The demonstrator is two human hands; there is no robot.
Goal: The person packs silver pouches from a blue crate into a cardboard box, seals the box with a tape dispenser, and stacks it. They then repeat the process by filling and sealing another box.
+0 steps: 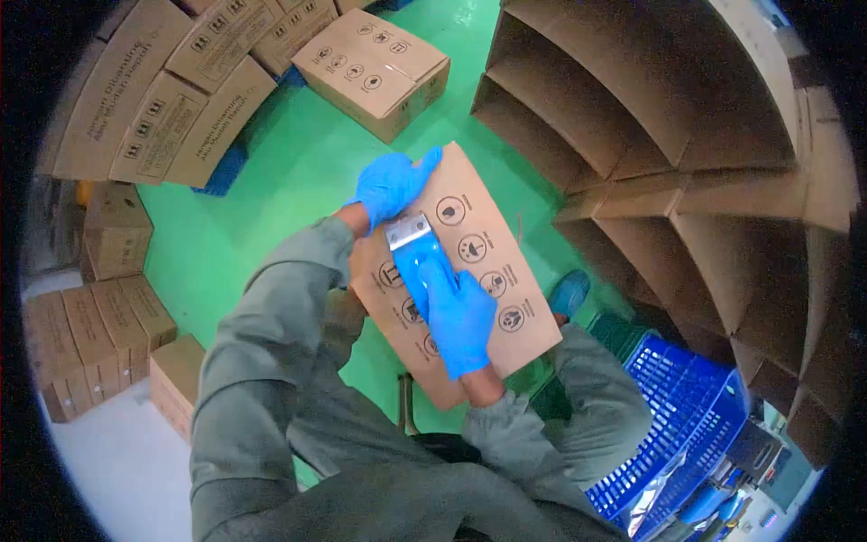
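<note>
A brown cardboard box (pixel 528 348) printed with round handling symbols is tilted in front of me, above my lap. My left hand (pixel 394 188), in a blue glove, grips its far left edge; some of those fingers are hidden. Also gloved in blue, my right hand (pixel 462 318) is closed around a blue hand-held tape dispenser (pixel 417 262). The dispenser's silver metal head (pixel 409 231) lies against the box's printed face, just below my left hand.
A closed carton (pixel 372 68) sits on the green floor (pixel 262 217) ahead. Stacked cartons (pixel 158 126) rise at the left. Cardboard shelving (pixel 623 185) stands along the right, with a blue plastic basket (pixel 682 397) below it.
</note>
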